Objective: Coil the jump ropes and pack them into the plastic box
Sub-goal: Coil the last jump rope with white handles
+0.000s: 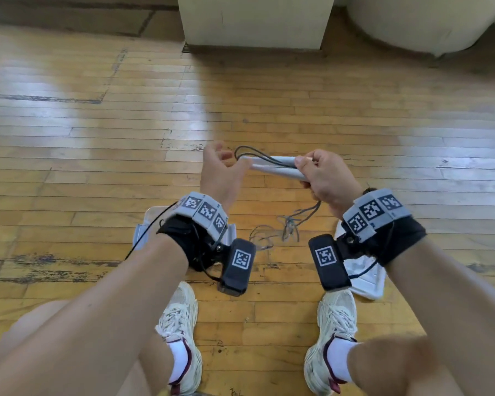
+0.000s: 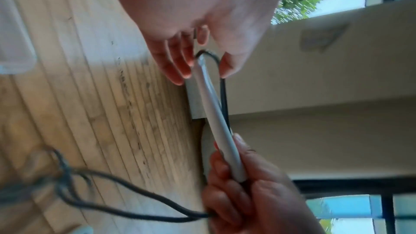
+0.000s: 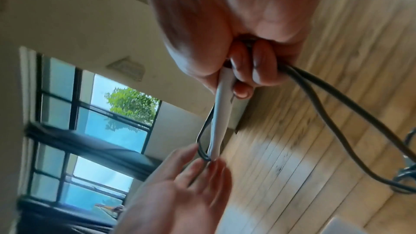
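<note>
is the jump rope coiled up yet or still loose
Mostly loose. The right hand holds both white handles with a short cord loop beside them; the remaining cord lies tangled on the floor.

Floor (image 1: 269, 90): glossy wood strips, finish scuffed in patches. Handles (image 1: 275, 167): smooth pale plastic. Cord (image 1: 292, 224): dark, matt. Box (image 1: 143, 232): translucent plastic.

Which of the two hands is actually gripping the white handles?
The right hand: its fingers curl round the white handles and the dark cord. The left hand is open, its fingertips only at the handles' far tips.
</note>
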`<state>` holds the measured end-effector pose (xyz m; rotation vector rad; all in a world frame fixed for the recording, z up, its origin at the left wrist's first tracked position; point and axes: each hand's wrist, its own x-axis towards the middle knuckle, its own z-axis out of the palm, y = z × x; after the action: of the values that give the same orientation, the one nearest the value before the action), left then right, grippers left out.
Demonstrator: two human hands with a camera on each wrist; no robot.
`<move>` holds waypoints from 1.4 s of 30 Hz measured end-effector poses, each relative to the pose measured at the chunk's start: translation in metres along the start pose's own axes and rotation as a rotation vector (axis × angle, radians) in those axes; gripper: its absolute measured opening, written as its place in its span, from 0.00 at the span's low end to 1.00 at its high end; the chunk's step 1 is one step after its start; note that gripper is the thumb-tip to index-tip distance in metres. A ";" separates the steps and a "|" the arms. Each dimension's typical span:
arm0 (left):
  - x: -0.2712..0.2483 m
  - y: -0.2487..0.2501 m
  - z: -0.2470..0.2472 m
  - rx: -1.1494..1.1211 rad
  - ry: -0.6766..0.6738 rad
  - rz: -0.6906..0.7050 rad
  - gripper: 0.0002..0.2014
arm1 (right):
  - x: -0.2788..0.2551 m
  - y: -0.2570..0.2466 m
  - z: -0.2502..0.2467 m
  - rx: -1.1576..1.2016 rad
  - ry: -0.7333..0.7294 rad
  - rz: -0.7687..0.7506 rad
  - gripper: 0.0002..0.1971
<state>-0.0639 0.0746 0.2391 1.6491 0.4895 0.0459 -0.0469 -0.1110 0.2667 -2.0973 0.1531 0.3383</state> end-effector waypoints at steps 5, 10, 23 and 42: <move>-0.003 -0.013 -0.006 0.533 -0.201 0.328 0.30 | -0.003 0.006 -0.001 -0.161 -0.090 -0.037 0.11; -0.005 -0.019 -0.008 0.885 -0.390 0.651 0.28 | -0.008 -0.001 0.008 -0.281 -0.196 -0.136 0.14; -0.015 -0.029 -0.023 1.217 -0.495 0.620 0.23 | -0.010 0.001 0.028 -0.400 -0.356 -0.231 0.15; -0.023 -0.019 -0.037 1.179 -0.361 0.677 0.15 | -0.007 0.010 0.017 -0.143 -0.372 -0.075 0.14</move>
<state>-0.1018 0.1025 0.2325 2.8369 -0.4606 -0.0554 -0.0590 -0.1018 0.2524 -2.1325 -0.1736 0.7026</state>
